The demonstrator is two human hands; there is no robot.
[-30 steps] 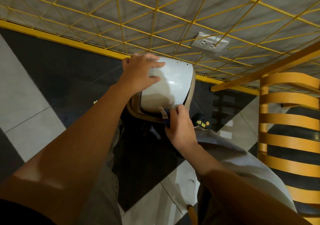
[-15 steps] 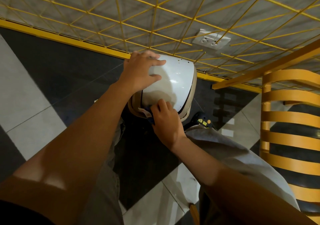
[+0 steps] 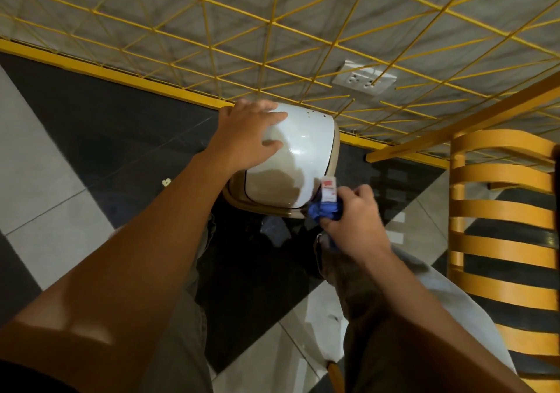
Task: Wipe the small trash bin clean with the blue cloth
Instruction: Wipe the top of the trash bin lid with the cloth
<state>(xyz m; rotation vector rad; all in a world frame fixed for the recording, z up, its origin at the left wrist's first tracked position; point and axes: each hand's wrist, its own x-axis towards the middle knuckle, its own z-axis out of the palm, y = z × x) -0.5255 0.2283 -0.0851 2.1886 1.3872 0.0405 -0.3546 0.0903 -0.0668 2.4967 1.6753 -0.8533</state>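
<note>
Nearest the camera, both forearms reach out over the person's knees, with a stretch of bare black and pale floor tile lying open at nine o'clock. At three o'clock the room is tighter: a yellow slatted chair stands just beside the right arm. The right hand sits at the bin's near right corner, fingers curled shut around the bunched blue cloth, whose white tag sticks up against the lid's edge. Dead centre, the small trash bin shows its glossy white lid inside a tan rim, standing on the dark tile between the knees. At eleven o'clock on the lid, the left hand lies flat, fingers spread and thumb pressed on the white surface, clamped on nothing. Beyond, at twelve o'clock, a yellow wire grid stands right behind the bin's far edge, with a wall socket at one o'clock.
</note>
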